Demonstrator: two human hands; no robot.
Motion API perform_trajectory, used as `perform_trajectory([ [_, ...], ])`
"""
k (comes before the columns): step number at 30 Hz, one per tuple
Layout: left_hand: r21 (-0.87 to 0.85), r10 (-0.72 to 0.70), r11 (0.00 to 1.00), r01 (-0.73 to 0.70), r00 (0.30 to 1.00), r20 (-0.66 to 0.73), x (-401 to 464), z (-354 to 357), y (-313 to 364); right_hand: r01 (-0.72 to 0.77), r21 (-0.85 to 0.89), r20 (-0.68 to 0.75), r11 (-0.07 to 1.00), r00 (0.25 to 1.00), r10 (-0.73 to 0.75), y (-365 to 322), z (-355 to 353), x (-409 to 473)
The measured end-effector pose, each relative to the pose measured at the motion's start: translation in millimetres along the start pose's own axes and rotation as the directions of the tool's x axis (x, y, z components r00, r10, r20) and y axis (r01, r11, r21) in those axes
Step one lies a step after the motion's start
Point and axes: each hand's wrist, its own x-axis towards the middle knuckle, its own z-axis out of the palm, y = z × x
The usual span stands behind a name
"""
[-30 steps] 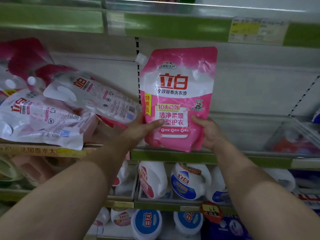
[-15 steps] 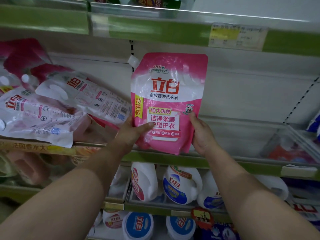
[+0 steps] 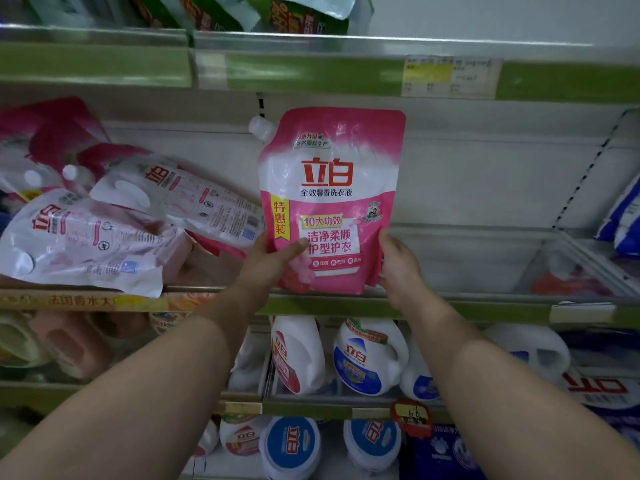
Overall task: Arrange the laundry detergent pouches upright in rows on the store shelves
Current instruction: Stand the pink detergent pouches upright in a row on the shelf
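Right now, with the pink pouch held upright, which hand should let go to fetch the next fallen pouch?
Left hand, probably: the toppled pouches lie right beside it, while the right hand can steady the upright pouch.

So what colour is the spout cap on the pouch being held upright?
White; the head view shows the spout cap at the pink pouch's top-left corner.
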Motion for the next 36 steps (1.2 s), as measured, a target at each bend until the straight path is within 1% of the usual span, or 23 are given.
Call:
perform_trajectory([
  [3, -0.021, -0.036, 0.999, 0.036, 0.999, 0.015, -1.4, -1.8, 8.1, 0.018, -0.024, -0.033, 1.0, 0.999, -0.019, -4.9, 6.6, -5.7],
  [6, -0.038, -0.087, 0.995, 0.087, 0.996, -0.005, -0.8, -0.3, 15.9, 0.055, -0.066, -0.042, 0.996, 0.997, -0.057, -7.4, 13.1, -8.9],
  [11, -0.065, -0.128, 0.99, 0.126, 0.991, -0.032, -3.9, 2.0, 16.7, 0.019, -0.092, -0.105, 0.996, 0.994, -0.029, -10.3, 19.9, -10.5],
  [15, -0.106, -0.148, 0.984, 0.142, 0.987, -0.057, -4.2, 2.5, 17.1, -0.001, -0.066, -0.181, 0.998, 0.983, -0.011, -9.2, 20.6, -8.1],
  [21, -0.142, -0.173, 0.977, 0.16, 0.982, -0.08, 0.5, 3.1, 18.2, -0.005, 0.0, -0.195, 1.0, 0.981, 0.005, -8.9, 15.7, -1.7],
  [23, -0.145, -0.175, 0.977, 0.159, 0.979, -0.104, 3.6, 5.6, 18.0, -0.009, 0.053, -0.194, 0.999, 0.981, 0.019, -9.6, 13.9, 0.3],
  [25, -0.139, -0.173, 0.978, 0.155, 0.977, -0.125, 8.2, 12.7, 18.2, -0.024, 0.111, -0.193, 0.993, 0.98, 0.046, -14.0, 8.5, 5.0],
  [29, -0.133, -0.177, 0.978, 0.162, 0.979, -0.106, 18.0, 48.9, 20.6, -0.023, 0.173, -0.239, 0.985, 0.969, 0.064, -21.4, -21.6, 21.2],
  [33, -0.119, -0.18, 0.979, 0.164, 0.974, -0.137, 25.2, 64.4, 13.0, -0.066, 0.187, -0.244, 0.98, 0.963, 0.112, -21.1, -37.2, 22.3],
  [36, -0.123, -0.208, 0.973, 0.193, 0.971, -0.12, 31.4, 104.9, 8.5, -0.037, 0.176, -0.3, 0.984, 0.95, 0.089, -26.4, -75.3, 34.2],
])
